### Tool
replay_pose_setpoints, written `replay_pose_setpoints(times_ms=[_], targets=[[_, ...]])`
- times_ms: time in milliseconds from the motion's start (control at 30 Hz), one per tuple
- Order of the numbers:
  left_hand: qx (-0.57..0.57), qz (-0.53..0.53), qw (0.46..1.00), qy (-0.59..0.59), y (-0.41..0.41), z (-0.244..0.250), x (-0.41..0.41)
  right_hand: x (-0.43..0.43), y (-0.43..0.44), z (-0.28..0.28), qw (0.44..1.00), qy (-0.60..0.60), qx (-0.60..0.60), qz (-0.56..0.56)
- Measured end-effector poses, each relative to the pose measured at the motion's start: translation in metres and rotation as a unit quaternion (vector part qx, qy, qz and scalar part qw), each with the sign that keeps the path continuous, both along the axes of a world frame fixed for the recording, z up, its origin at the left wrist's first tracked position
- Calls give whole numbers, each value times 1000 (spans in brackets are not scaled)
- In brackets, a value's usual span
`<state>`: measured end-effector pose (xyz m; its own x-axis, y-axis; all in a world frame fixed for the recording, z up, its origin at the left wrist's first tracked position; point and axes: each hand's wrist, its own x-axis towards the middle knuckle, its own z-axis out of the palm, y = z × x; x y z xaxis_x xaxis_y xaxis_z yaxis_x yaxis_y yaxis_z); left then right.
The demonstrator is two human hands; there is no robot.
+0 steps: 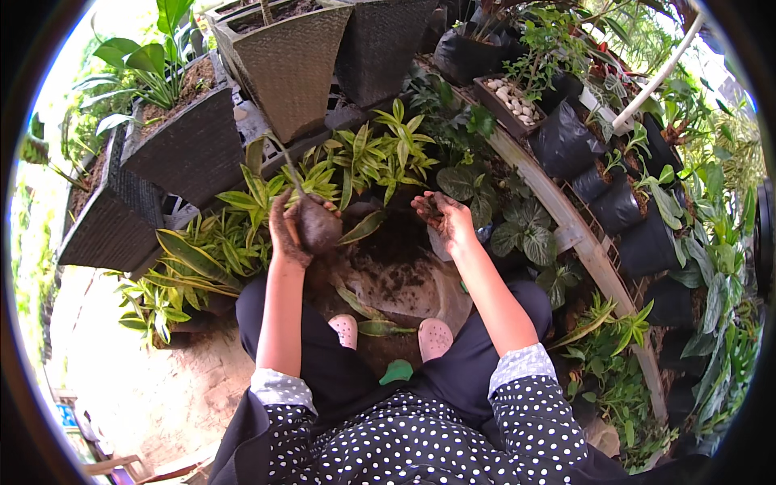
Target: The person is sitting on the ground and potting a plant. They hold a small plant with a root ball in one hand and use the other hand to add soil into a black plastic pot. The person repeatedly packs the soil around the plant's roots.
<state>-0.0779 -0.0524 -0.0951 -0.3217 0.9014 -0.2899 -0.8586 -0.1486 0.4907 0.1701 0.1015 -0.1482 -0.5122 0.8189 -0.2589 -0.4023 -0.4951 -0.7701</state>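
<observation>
My left hand (284,233), smeared with soil, is curled around a rounded brown root ball (321,225). A thin grey stem (291,163) rises from the ball's top and leans toward the planters. To the right, my right hand (445,219) is raised with its palm up and fingers apart, soil on the fingers and nothing held. Dark loose soil (394,273) lies between and below the hands, scattered over a pale plastic sheet (439,297). A yellow-edged leaf (364,228) sits just right of the ball.
Tall textured planters (285,66) stand ahead, and dark planters (188,145) at the left. Variegated leafy plants (388,145) grow close before me. A metal rail (561,194) curves along the right, with black plant bags (567,139) beyond. Fallen leaves (385,328) lie between my clogs (434,338).
</observation>
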Motion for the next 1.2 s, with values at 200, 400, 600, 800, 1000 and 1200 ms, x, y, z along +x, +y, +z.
replay_pose_setpoints(times_ms=[200,400,600,800,1000,1200], targets=[[45,22,998,-26,-18,8,-18,7,1,4,1000,7,5,-26],[29,43,999,-12,-31,11,-25,5,-1,12,998,-23,4,-63],[16,56,998,-1,-44,10,-31,-1,-2,13,998,-60,23,-22],[16,54,998,11,-49,8,-36,-2,5,-1,995,91,-38,-2],[31,46,998,-11,-43,3,-30,-10,-4,-3,999,22,25,-28],[76,17,997,-17,-29,0,-9,-7,-4,1,999,10,18,-27]])
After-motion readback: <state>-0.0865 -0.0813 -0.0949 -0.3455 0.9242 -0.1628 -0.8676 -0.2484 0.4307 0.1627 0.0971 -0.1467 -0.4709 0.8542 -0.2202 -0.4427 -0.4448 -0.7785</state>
